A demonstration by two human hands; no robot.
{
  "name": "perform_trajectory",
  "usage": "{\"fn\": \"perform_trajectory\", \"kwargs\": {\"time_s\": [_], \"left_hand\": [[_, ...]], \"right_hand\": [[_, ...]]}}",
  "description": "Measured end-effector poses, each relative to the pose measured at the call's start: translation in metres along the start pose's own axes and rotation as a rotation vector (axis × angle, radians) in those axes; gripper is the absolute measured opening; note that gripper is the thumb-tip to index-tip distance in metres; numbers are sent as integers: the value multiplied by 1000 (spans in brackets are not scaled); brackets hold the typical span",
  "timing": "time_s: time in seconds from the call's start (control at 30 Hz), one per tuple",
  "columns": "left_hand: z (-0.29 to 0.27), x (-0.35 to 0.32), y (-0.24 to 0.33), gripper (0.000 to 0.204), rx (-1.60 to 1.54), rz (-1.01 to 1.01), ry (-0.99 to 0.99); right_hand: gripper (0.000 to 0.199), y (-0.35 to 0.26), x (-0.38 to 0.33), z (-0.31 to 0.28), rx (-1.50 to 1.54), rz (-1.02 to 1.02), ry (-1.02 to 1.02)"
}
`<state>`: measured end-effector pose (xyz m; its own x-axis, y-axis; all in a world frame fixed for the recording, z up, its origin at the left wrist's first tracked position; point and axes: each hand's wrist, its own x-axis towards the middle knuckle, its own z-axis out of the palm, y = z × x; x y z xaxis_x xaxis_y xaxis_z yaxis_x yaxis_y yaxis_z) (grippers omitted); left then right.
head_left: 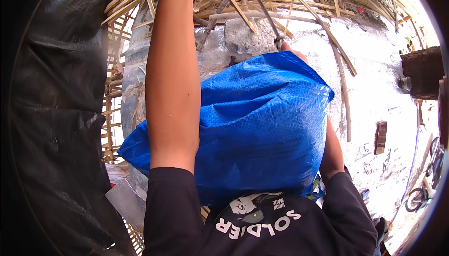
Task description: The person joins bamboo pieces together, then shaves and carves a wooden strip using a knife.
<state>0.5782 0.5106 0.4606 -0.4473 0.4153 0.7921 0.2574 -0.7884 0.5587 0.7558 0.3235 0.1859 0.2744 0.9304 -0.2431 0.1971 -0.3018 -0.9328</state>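
A blue woven plastic sack or sheet spreads in folds in front of my chest, its pointed corner at the left and a raised edge at the upper right. My left arm stretches up across its left part and leaves the picture at the top, so my left hand is out of sight. Behind the sack runs my right arm. Only part of my right hand shows above its upper edge, beside the knotted lower end of a thin dark rod or cord. Most of its fingers are hidden, and its grip cannot be made out.
Bamboo strips and poles lie across the far side, near a grey stone block. A black plastic sheet hangs at the left. On the bright ground at right are a small brown piece, a dark wooden block and a bicycle.
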Motion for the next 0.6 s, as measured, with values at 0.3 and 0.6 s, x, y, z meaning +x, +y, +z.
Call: {"fn": "perform_trajectory", "kwargs": {"time_s": [0.3,0.6], "left_hand": [[11,-10,-1,30,-391,-213,-61],[-17,-13,-15,30,-347,-178,-188]], "right_hand": [[69,-36,9,-6,252,-317,155],[69,-91,-13,-13,160,-272,-39]]}}
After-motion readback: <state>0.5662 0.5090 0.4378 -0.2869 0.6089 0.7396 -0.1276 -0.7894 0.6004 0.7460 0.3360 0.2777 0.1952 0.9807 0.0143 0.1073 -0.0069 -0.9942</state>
